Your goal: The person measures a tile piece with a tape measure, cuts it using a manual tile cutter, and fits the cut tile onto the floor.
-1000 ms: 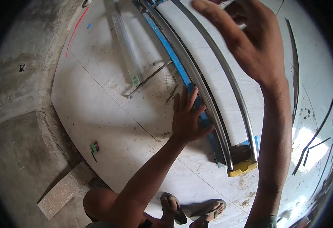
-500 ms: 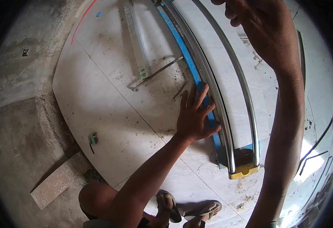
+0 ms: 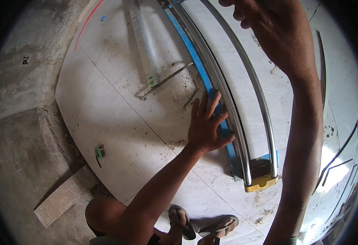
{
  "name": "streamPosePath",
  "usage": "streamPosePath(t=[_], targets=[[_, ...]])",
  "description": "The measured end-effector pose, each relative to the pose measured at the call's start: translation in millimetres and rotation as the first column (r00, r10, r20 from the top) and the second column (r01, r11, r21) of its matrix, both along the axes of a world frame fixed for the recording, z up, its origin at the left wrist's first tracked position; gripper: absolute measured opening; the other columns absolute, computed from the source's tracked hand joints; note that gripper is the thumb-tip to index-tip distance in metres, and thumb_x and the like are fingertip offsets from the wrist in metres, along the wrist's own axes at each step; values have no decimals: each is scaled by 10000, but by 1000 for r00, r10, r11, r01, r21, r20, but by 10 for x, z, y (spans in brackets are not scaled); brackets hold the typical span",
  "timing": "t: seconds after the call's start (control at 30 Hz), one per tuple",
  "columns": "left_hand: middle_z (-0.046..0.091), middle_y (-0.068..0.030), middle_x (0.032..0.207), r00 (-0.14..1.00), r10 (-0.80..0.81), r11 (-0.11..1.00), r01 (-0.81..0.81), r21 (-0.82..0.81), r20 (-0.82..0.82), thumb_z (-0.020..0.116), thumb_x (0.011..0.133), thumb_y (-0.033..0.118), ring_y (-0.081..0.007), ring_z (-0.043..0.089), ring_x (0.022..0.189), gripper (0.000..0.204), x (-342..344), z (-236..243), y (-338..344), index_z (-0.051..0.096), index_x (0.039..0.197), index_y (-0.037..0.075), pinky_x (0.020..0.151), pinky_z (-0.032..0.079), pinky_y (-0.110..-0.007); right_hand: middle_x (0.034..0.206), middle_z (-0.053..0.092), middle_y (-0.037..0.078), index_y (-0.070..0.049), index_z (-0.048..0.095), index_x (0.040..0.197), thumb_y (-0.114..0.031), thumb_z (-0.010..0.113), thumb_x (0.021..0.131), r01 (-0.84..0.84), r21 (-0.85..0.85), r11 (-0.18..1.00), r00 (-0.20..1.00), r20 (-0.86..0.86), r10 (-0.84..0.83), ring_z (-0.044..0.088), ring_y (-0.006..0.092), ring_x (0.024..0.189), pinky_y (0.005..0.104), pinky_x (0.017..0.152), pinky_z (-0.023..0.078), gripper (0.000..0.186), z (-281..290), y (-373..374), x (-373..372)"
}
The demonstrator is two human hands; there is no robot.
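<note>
A long tile cutter with two chrome rails (image 3: 259,92), a blue base (image 3: 199,61) and a yellow end piece (image 3: 261,183) lies on the floor. A white tile (image 3: 238,85) shows beneath and between the rails. My left hand (image 3: 206,130) rests with spread fingers on the blue base, beside the left rail; nothing is held in it. At the top edge, right of the rails, my right hand (image 3: 279,38) has its fingers curled. Whatever it grips is hidden or out of the picture.
An L-shaped metal rod (image 3: 166,81) touches the base's left side, near a clear flat strip (image 3: 143,45). Left lie a small green tool (image 3: 99,152) and a tile offcut (image 3: 66,196) by the rough concrete edge. Black cables (image 3: 338,157) run at the right. My sandalled feet (image 3: 219,223) are below.
My right hand sits slightly farther up and left in the picture, and the whole view has shifted a little. The left hand stays at the same place on the blue base.
</note>
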State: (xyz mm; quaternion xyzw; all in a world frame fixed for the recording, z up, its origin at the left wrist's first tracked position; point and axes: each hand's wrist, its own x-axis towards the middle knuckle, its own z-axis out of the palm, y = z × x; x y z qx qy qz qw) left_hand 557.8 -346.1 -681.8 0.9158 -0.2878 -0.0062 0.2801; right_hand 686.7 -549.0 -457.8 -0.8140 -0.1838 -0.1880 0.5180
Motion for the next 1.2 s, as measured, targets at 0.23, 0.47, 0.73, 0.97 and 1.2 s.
streamPosePath(t=[0.23,0.47,0.73,0.97,1.2], targets=[[234,-165,1695,1000,-22,1000,22,-1,-22,689,779,706,-525,207,1530,725,17,-49,-14,686,1284,186,1180,179,-732,1017,724,186,49,657,1240,-441,606,1029,133,9,991,984,118,-133,702,240,916,358,736,572,536,-179,85,-49],[343,-165,1645,989,-21,1000,23,-16,143,712,731,745,-519,351,1458,768,48,-192,83,692,1247,177,1141,244,-736,1100,700,167,13,612,1334,-586,490,1035,166,-201,965,960,-192,-205,669,239,905,365,776,563,680,-1099,-927,-614],[346,-160,1635,983,-27,999,31,-19,181,660,780,775,-493,318,1490,824,-46,-283,-3,563,1438,289,1109,286,-733,1269,660,147,-73,573,1427,-302,895,787,149,-442,885,878,-353,-324,667,320,1150,424,1002,550,752,-1936,-1613,-2528],[351,-158,1625,976,-40,999,40,6,216,568,800,845,-449,327,1489,884,20,-283,41,536,1496,302,1128,283,-675,1413,583,143,-70,507,1487,-648,872,660,150,-427,892,936,-228,-267,563,332,1266,459,1085,408,1073,-2165,-1343,-2549],[356,-170,1614,972,-38,999,37,10,230,540,798,870,-435,340,1479,910,6,-305,0,539,1501,292,1130,282,-663,1420,578,164,-113,527,1495,-678,810,672,64,-427,902,957,-231,-177,548,379,1272,489,1106,392,1038,-2351,-1380,-2543]])
